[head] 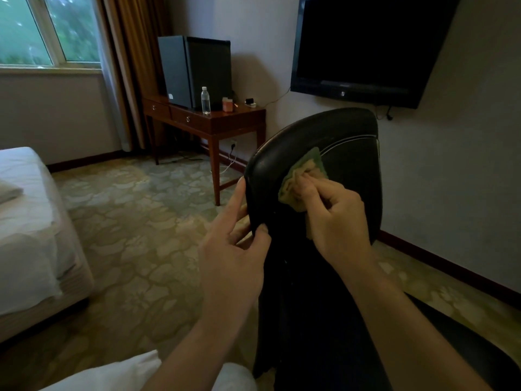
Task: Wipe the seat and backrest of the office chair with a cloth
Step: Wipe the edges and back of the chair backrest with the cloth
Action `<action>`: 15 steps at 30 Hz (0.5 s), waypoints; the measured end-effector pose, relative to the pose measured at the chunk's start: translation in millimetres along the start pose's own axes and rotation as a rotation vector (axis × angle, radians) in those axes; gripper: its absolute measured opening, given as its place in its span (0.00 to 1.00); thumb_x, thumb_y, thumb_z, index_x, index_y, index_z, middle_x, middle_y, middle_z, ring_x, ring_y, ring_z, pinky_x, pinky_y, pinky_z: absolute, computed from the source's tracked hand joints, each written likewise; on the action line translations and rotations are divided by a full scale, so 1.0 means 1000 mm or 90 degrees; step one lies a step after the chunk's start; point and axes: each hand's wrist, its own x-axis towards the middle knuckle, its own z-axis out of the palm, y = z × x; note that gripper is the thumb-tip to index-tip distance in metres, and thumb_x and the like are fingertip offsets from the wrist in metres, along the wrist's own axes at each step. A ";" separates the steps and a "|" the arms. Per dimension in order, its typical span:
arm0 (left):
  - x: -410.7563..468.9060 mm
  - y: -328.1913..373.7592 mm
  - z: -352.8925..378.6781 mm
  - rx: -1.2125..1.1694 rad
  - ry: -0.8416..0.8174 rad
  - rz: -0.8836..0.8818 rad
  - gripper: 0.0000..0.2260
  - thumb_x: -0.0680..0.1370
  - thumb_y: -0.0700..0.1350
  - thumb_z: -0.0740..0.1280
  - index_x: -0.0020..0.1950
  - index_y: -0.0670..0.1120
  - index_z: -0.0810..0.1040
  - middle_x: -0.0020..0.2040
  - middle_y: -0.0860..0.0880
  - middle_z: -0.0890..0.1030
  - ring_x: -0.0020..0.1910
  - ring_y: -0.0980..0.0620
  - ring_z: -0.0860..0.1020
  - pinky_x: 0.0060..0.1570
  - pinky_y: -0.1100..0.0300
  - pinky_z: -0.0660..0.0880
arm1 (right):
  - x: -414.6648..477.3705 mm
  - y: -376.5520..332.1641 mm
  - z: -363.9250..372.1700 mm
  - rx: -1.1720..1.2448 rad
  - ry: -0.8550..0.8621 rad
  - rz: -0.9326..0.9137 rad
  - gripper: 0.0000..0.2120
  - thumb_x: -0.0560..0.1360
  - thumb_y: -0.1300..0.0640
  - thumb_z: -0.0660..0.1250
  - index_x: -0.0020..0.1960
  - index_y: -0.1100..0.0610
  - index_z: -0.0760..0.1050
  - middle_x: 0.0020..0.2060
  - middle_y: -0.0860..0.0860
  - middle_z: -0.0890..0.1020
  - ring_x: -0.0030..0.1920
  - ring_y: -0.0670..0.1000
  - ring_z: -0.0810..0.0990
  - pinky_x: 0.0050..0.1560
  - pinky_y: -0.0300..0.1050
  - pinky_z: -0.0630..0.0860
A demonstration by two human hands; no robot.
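The black leather office chair's backrest (pixel 346 153) rises in front of me, its curved top near the wall. My left hand (pixel 234 249) grips the backrest's left edge, thumb on the front and fingers behind it. My right hand (pixel 332 218) holds a green and yellow cloth (pixel 304 170) bunched in its fingers and presses it against the upper left of the backrest. The seat (pixel 451 340) shows only as a dark shape at the lower right.
A wooden desk (pixel 225 119) stands behind the chair with a black mini fridge (pixel 194 71), a water bottle (pixel 205 100) and small items. A TV (pixel 366 46) hangs on the wall. A bed (pixel 31 227) lies at the left on patterned carpet.
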 end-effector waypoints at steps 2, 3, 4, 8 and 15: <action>-0.001 0.000 0.000 0.003 0.005 0.005 0.33 0.79 0.33 0.70 0.69 0.69 0.70 0.59 0.56 0.83 0.56 0.53 0.84 0.51 0.58 0.83 | -0.005 0.007 0.000 -0.015 -0.016 -0.019 0.09 0.77 0.50 0.67 0.56 0.47 0.82 0.58 0.43 0.81 0.62 0.40 0.75 0.65 0.46 0.74; -0.001 0.000 0.000 0.000 0.005 0.006 0.33 0.79 0.33 0.70 0.70 0.68 0.70 0.59 0.56 0.83 0.56 0.54 0.84 0.50 0.59 0.83 | -0.004 0.009 -0.001 -0.028 -0.022 -0.029 0.09 0.76 0.51 0.68 0.55 0.46 0.81 0.59 0.43 0.81 0.62 0.40 0.75 0.65 0.46 0.75; -0.001 0.000 0.000 -0.002 0.002 0.005 0.32 0.79 0.33 0.70 0.71 0.67 0.70 0.58 0.56 0.84 0.55 0.54 0.85 0.49 0.60 0.83 | -0.001 0.011 -0.002 -0.039 -0.024 -0.036 0.09 0.74 0.50 0.68 0.54 0.45 0.81 0.59 0.44 0.80 0.61 0.40 0.76 0.64 0.45 0.75; 0.002 0.002 0.000 -0.011 -0.004 0.000 0.32 0.78 0.32 0.70 0.72 0.63 0.71 0.56 0.59 0.84 0.50 0.56 0.86 0.45 0.63 0.83 | 0.019 0.009 -0.003 -0.044 -0.008 -0.025 0.05 0.75 0.52 0.69 0.49 0.43 0.80 0.52 0.40 0.81 0.54 0.38 0.79 0.56 0.35 0.77; 0.002 0.001 0.000 -0.001 0.002 0.003 0.32 0.78 0.32 0.70 0.72 0.65 0.70 0.59 0.55 0.84 0.54 0.54 0.85 0.49 0.58 0.84 | 0.016 -0.002 -0.001 -0.012 0.000 -0.024 0.09 0.75 0.58 0.70 0.42 0.43 0.79 0.43 0.32 0.79 0.50 0.33 0.79 0.50 0.28 0.74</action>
